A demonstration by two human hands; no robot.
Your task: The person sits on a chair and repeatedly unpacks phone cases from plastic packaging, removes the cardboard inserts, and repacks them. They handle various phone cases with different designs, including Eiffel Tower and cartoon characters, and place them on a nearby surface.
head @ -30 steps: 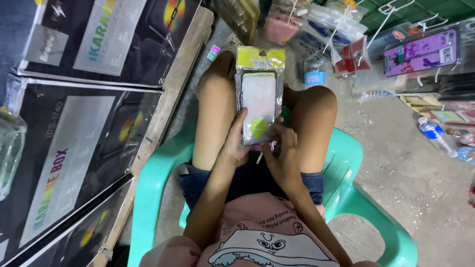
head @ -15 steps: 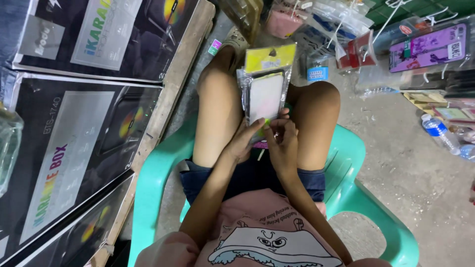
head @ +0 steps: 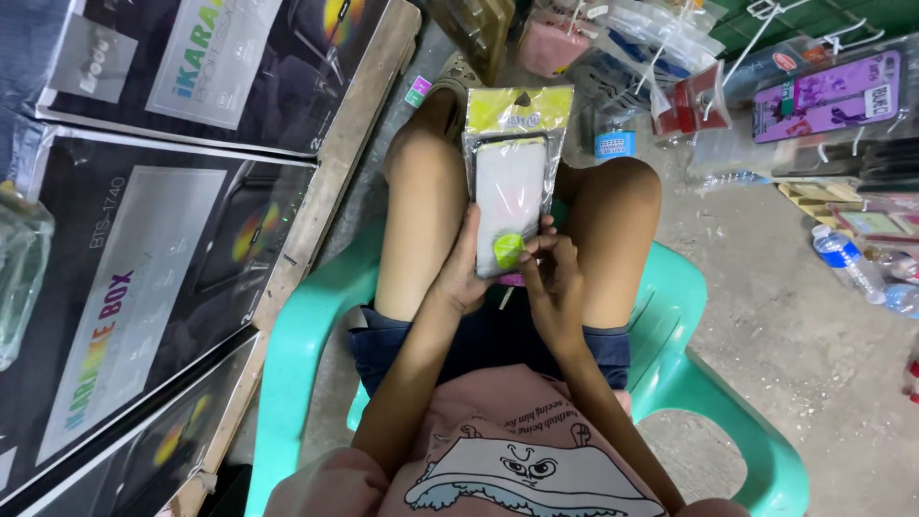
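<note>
Centrally, the left hand (head: 466,273) grips the packaged phone case (head: 511,191) by its lower left edge, the right hand (head: 553,273) pinches its bottom, large dark boxes (head: 144,239) crowding frame left, open concrete floor (head: 795,316) right.

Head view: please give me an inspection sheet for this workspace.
Surface: no table; work rests on the lap, over a green plastic chair.
Job's things: packaged phone case, clear sleeve with yellow header, upright between the knees.
Clutter: packaged goods and a water bottle on the concrete floor.
Grippers: left hand grips the package's lower left edge; right hand has fingertips at its bottom right corner.
Cables: nothing seen.
Surroundings: large dark boxes stacked on the left.
</note>
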